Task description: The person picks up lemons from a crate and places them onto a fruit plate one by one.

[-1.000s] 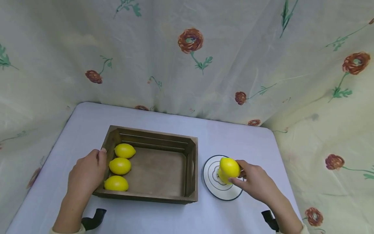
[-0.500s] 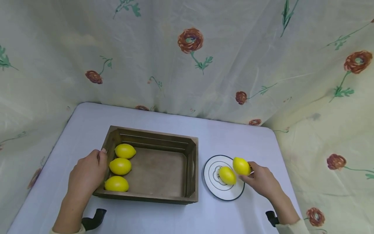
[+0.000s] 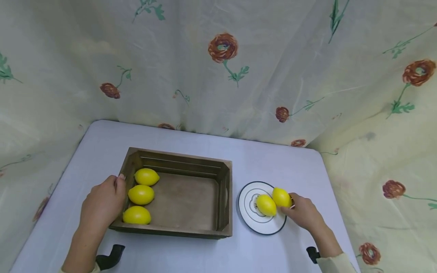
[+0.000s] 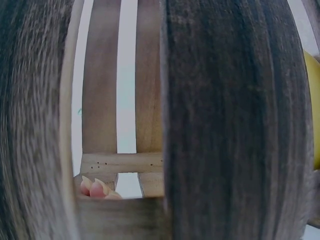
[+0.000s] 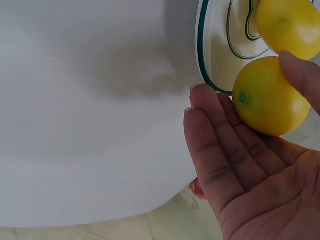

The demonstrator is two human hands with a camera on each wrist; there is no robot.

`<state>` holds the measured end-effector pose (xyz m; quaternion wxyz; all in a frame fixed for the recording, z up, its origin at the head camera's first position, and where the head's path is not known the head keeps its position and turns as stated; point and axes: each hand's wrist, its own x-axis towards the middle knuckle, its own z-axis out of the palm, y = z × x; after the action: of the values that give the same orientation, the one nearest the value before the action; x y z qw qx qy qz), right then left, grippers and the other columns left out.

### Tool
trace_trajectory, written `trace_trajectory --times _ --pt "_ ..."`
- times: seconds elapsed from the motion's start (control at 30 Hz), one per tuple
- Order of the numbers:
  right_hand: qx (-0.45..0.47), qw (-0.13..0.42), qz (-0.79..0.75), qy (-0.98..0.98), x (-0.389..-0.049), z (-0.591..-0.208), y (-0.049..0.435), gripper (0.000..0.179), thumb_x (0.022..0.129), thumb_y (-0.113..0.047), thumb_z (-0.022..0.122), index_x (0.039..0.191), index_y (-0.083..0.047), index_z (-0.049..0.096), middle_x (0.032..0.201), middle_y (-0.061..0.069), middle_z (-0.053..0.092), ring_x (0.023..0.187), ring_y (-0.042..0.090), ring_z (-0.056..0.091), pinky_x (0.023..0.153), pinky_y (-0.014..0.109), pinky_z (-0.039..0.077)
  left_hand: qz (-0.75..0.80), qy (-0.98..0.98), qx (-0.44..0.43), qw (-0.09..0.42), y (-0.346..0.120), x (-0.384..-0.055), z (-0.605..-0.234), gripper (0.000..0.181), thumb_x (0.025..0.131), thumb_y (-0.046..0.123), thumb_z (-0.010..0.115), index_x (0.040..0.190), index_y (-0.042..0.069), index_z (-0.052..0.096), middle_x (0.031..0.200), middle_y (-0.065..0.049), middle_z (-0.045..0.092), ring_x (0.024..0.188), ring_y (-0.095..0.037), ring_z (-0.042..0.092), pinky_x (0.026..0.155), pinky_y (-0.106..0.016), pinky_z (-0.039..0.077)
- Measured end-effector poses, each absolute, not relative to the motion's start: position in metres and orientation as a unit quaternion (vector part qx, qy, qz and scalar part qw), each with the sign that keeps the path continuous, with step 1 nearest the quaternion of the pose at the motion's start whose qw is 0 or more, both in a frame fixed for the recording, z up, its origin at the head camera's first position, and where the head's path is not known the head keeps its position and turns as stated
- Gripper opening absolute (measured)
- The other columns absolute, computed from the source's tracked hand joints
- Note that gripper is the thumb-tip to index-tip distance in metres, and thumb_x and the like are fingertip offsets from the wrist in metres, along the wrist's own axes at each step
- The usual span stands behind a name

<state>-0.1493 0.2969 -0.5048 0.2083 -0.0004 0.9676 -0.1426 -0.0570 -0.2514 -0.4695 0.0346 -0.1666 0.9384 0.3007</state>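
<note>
My left hand [image 3: 104, 201] grips the left end of a brown wooden crate [image 3: 184, 230]. Its fingertips [image 4: 98, 189] show through the handle slot in the left wrist view. Inside the crate, three lemons form a column along the left wall: a far lemon [image 3: 146, 177], a middle lemon [image 3: 141, 195] and a near lemon [image 3: 137, 215]. To the right, a white plate [image 3: 249, 222] with a dark rim bears one lemon [image 3: 266, 205]. My right hand [image 3: 304, 214] pinches another lemon [image 3: 281, 197] between thumb and fingers at the plate's right edge, close beside the first.
A white-covered table [image 3: 191, 254] carries everything. Flower-printed cloth [image 3: 191, 68] hangs behind it and along both sides. A black strap end [image 3: 110, 257] sticks out by the left wrist, and a black piece [image 3: 312, 254] sits at the right wrist.
My right hand has moved the pinched lemon from over the plate's middle to the right, then lowered it to the plate's right edge. The left hand and crate have stayed put.
</note>
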Motion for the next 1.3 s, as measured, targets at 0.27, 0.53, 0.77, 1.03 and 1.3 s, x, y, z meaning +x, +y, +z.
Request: trace_trajectory --times 0.27,0.53,0.77,1.03,1.3 --pt "0.005 0.217 -0.132 0.967 -0.152 -0.511 0.295 0.066 0.092 -0.031 0.077 0.137 0.012 0.054 0.115 0.023 0.068 0.095 0.03 0.064 0.086 0.052 0.057 0.304 0.937 -0.166 0.032 -0.252 -0.057 -0.471 0.057 0.113 0.037 0.026 0.097 -0.007 0.058 0.074 -0.018 0.058 0.06 -0.032 0.056 0.05 -0.045 0.047" --pt "0.008 0.217 -0.117 0.969 -0.152 -0.511 0.289 0.068 0.092 -0.033 0.077 0.137 0.012 0.054 0.121 0.028 0.066 0.099 0.033 0.064 0.091 0.058 0.054 0.305 0.936 -0.171 0.042 -0.251 -0.057 -0.47 0.057 0.113 0.038 0.026 0.098 -0.007 0.058 0.071 -0.015 0.055 0.061 -0.032 0.055 0.052 -0.044 0.047" --pt "0.006 0.216 -0.113 0.97 -0.153 -0.513 0.286 0.066 0.092 -0.031 0.077 0.135 0.013 0.054 0.116 0.027 0.067 0.092 0.03 0.061 0.088 0.056 0.054 0.304 0.937 -0.169 0.037 -0.252 -0.057 -0.47 0.056 0.113 0.037 0.026 0.097 -0.006 0.058 0.071 -0.015 0.056 0.061 -0.032 0.055 0.051 -0.044 0.048" --pt "0.006 0.213 -0.108 0.971 -0.153 -0.513 0.283 0.064 0.09 -0.03 0.08 0.132 0.012 0.056 0.109 0.022 0.068 0.086 0.028 0.059 0.085 0.053 0.055 0.306 0.935 -0.173 0.043 -0.252 -0.058 -0.469 0.057 0.113 0.038 0.026 0.098 -0.007 0.058 0.074 -0.017 0.057 0.062 -0.033 0.056 0.053 -0.046 0.048" --pt "0.016 0.218 -0.107 0.97 -0.15 -0.512 0.281 0.067 0.089 -0.03 0.083 0.134 0.011 0.056 0.114 0.024 0.068 0.091 0.03 0.061 0.09 0.057 0.055 0.305 0.936 -0.171 0.044 -0.253 -0.058 -0.47 0.057 0.113 0.038 0.026 0.098 -0.006 0.058 0.073 -0.016 0.057 0.063 -0.034 0.057 0.053 -0.047 0.048"
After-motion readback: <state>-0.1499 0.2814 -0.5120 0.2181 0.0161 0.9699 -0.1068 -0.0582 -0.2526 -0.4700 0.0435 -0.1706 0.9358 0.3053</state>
